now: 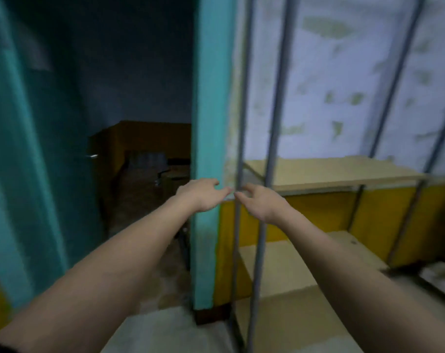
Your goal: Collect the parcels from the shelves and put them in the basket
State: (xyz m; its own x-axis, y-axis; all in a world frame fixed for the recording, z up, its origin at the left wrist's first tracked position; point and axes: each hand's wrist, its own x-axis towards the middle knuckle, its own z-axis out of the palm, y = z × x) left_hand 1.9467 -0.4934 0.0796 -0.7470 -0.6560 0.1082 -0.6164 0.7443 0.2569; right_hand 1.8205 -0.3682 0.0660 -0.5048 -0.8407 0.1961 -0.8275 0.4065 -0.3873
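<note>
Bare hands reached toward a metal shelf rack (pixel 272 138) beside a teal doorframe (pixel 208 123).
Left hand (pixel 202 196) and right hand (pixel 260 203) hung loosely spread, holding nothing, near the wooden shelf's (pixel 330 171) left corner.

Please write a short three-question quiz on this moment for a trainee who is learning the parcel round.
1. True or false: the left hand holds a parcel.
2. Which stands nearest the right hand? A) a basket B) a grey upright post of the shelf rack C) a parcel
3. Fill in: the wooden shelf board at hand height shows no ____ on the part in view.

Key
1. False: both hands are open, holding nothing, fingertips nearly meeting in front of the post.
2. B
3. parcels
</note>
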